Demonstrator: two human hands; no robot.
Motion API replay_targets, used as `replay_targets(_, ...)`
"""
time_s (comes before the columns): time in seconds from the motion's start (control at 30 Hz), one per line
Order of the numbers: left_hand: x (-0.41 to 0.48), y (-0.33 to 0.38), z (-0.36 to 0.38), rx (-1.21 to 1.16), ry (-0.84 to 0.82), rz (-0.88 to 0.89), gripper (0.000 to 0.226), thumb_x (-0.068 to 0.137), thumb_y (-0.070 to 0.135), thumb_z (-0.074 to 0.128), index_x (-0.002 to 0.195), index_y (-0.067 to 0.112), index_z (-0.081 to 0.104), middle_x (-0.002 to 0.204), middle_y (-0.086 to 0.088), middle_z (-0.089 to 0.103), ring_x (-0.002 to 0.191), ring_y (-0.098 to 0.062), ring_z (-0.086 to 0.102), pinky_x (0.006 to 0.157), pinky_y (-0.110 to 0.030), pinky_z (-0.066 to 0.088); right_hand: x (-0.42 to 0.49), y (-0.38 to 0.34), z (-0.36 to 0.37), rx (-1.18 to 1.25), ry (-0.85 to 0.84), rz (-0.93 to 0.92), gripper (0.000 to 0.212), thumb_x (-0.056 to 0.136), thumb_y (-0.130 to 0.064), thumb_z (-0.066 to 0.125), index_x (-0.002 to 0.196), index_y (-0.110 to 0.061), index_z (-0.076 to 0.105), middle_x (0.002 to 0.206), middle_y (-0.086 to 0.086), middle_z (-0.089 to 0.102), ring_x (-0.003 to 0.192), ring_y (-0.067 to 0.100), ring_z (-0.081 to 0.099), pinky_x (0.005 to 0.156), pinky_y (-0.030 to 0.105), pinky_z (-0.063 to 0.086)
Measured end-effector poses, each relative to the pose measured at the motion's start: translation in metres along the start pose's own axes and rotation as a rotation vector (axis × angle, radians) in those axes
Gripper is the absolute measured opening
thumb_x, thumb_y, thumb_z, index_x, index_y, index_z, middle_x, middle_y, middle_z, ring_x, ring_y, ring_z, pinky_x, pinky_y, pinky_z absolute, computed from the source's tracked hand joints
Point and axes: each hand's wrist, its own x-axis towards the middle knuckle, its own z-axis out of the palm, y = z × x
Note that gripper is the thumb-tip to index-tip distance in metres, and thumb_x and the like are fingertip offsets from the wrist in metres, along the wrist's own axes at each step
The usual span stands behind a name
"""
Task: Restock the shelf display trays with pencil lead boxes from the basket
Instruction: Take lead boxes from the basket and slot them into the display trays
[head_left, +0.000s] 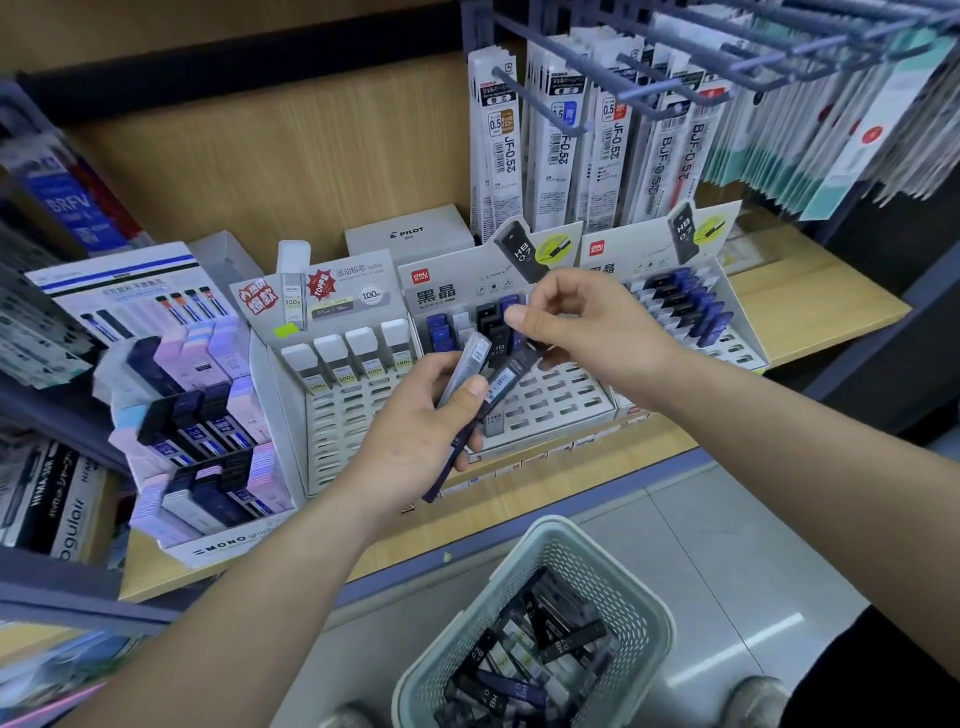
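Dark boxes (506, 382) in left hand (415, 431), near right hand (587, 322)

A light wooden shelf (810, 312) runs across the view, with a wood-grain back panel (285, 171) rising behind it. Its front edge carries a blue-grey strip (571, 512), and a dark upright post (883, 353) closes it off at the right. Blue-grey metal peg hooks (675, 57) jut forward from the upper right, hung with rows of packets. A second dark-framed shelving unit (62, 582) stands at an angle on the left. Below lies a pale grey tiled floor (727, 545), glossy, with soft bright reflections (769, 629) from overhead light.
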Motion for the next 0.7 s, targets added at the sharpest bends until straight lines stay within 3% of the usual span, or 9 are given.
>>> replay_targets(0.17,0.000,-0.002,0.003,-0.024,-0.025,-0.012,0.020,0.103,0.014,0.052,0.122,0.020,0.053,0.099,-0.013,0.065,0.058,-0.014,0.054,0.049,-0.028,0.046,0.002,0.006,-0.002,0.078,0.045,0.011,0.016,0.085,-0.004,0.075,0.086,-0.004,0.059,0.068,0.009,0.062,0.060,0.018,0.063,0.061,0.029,0.057)
replay_targets(0.43,0.010,0.009,-0.020,0.037,0.135,0.069,0.022,0.103,0.010,0.051,0.122,0.020,0.054,0.090,-0.004,0.065,0.056,-0.011,0.055,0.048,-0.026,0.045,0.012,0.008,-0.012,-0.048,0.192,-0.023,0.013,0.088,-0.006,0.074,0.084,-0.006,0.061,0.066,0.006,0.063,0.056,0.016,0.061,0.063,0.033,0.058)
replay_targets(0.57,0.004,0.007,-0.014,0.017,0.102,0.085,0.020,0.101,0.007,0.054,0.115,0.020,0.058,0.089,-0.009,0.067,0.055,-0.011,0.058,0.048,-0.025,0.048,-0.002,0.013,-0.004,-0.162,0.095,-0.006,0.010,0.091,-0.014,0.071,0.085,-0.007,0.065,0.074,0.013,0.067,0.060,0.015,0.064,0.063,0.031,0.058)
replay_targets(0.7,-0.001,0.010,-0.006,-0.045,0.055,0.089,0.023,0.099,0.005,0.058,0.115,0.021,0.060,0.085,-0.005,0.070,0.056,-0.015,0.061,0.050,-0.027,0.052,-0.015,-0.002,0.012,-0.074,-0.022,-0.005,0.015,0.098,-0.020,0.061,0.094,-0.007,0.066,0.077,0.011,0.069,0.063,0.018,0.064,0.060,0.031,0.054)
